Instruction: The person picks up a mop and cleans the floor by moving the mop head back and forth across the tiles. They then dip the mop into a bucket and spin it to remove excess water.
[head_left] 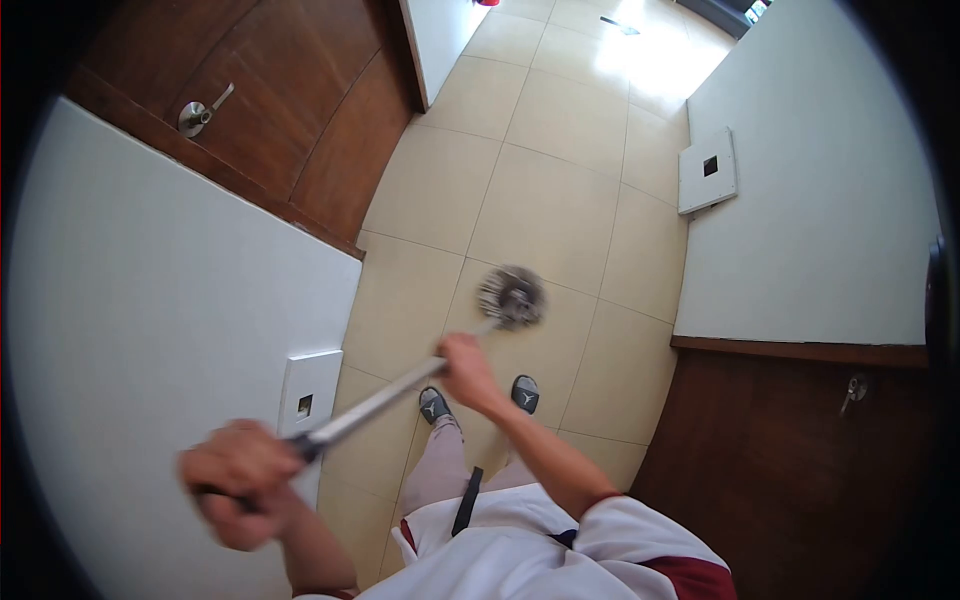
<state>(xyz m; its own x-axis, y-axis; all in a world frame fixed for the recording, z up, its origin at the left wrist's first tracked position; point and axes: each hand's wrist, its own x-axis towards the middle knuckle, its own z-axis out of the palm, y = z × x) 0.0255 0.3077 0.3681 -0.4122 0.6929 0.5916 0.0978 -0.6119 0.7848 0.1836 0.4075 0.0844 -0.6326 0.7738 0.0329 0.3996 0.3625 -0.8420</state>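
Observation:
A mop (375, 405) with a pale metal pole slants from lower left up towards the middle of the head view. Its round, grey stringy head (512, 297) rests on the tiled floor ahead of my feet and looks smeared by motion. Around the black grip at the pole's upper end, my left hand (240, 480) is closed, blurred too. Farther down the pole, close to the mop head, my right hand (463, 368) is wrapped about the metal.
Beige floor tiles (545, 205) run along a corridor between white walls. Brown wooden doors stand at left (290, 100) and lower right (760, 460). White boxes (707, 170) (310, 390) jut from the walls. A flat object (620, 26) lies on the far floor.

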